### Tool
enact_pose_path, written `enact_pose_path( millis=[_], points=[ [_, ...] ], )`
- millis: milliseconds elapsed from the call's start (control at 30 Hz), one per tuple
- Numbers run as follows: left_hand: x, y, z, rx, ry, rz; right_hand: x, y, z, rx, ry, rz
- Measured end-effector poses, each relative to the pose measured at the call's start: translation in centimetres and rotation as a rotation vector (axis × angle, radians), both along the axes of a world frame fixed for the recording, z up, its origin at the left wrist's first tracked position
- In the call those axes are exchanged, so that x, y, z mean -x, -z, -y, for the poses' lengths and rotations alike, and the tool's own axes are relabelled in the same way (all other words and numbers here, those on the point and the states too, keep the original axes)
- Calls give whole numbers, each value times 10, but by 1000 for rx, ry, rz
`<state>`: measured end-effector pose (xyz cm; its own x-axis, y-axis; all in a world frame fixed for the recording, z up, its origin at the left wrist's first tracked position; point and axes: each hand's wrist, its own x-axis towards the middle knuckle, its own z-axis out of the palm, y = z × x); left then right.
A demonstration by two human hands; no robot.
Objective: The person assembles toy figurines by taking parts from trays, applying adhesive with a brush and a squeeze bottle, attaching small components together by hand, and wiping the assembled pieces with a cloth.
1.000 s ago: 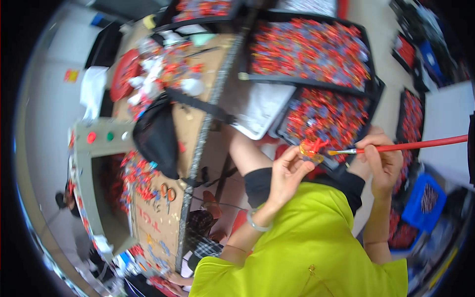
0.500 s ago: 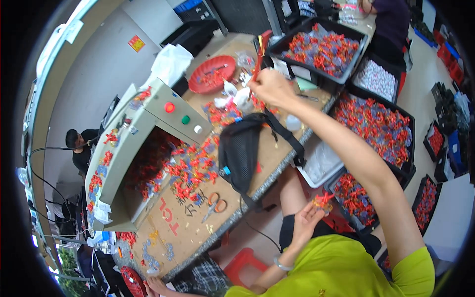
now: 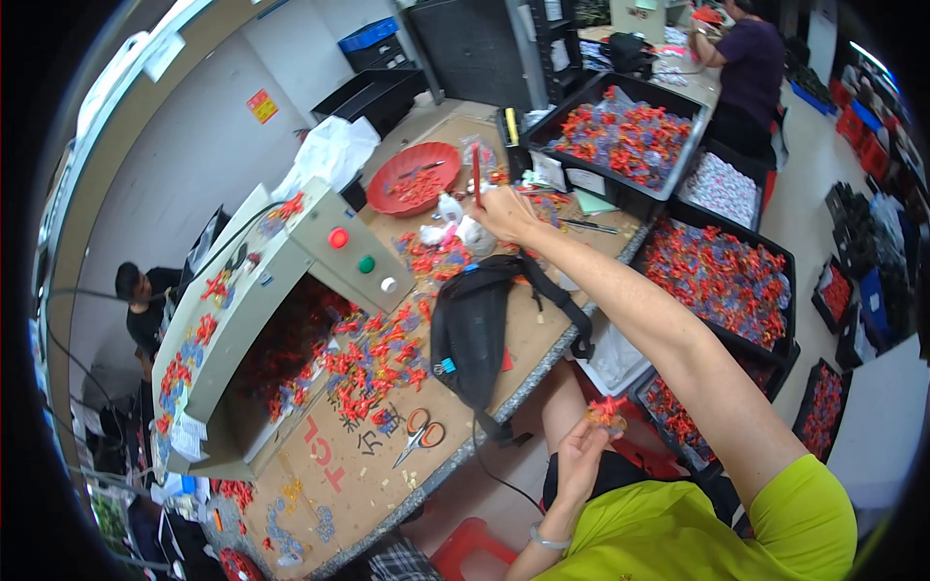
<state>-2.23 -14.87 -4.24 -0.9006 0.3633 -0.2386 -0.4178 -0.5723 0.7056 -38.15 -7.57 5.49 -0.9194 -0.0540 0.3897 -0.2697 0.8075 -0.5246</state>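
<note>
My right hand is stretched far over the worktable, its fingers closed round a thin red stick-like tool that stands upright. Just beside that hand lie white crumpled lumps, and a red round dish sits farther left. My left hand, with a bracelet at the wrist, is held up off the table's near edge. Its fingers pinch a small red and amber plastic figure.
A grey machine with coloured buttons stands left, red pieces spilling from its opening. A black bag and orange-handled scissors lie on the table. Black crates of pieces stand right. Another person sits at the back.
My right hand has come lower and slightly left with the red tool, down towards the tabletop. My left hand has shifted slightly, still holding the figure. The other person's hand at bottom left has left view.
</note>
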Motion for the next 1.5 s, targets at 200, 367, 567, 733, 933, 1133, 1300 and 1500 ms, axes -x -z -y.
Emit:
enact_pose_path(
  millis=[200, 367, 567, 733, 933, 1133, 1300, 1500],
  points=[
    [25, -14, -12, 77, 35, -120, -172, -80, -79, 868, -263, -188],
    [19, -30, -67, -30, 227, -181, -361, -53, -169, 816, -16, -263],
    [-22, -41, -124, 34, 441, -173, -480, -23, -202, 621, 336, -122],
    [-44, -43, -152, 124, 571, -178, -525, -21, -223, 528, 461, -217],
    [-56, -36, -157, 179, 649, -190, -544, -11, -238, 557, 427, -181],
    [-61, -30, -147, 203, 756, -104, -537, -4, -239, 622, 389, -131],
    [-66, -27, -143, 115, 771, -3, -526, 1, -235, 835, 468, -176],
    [-66, -29, -140, 66, 798, 94, -533, 5, -246, 1203, 385, -115]
  ],
)
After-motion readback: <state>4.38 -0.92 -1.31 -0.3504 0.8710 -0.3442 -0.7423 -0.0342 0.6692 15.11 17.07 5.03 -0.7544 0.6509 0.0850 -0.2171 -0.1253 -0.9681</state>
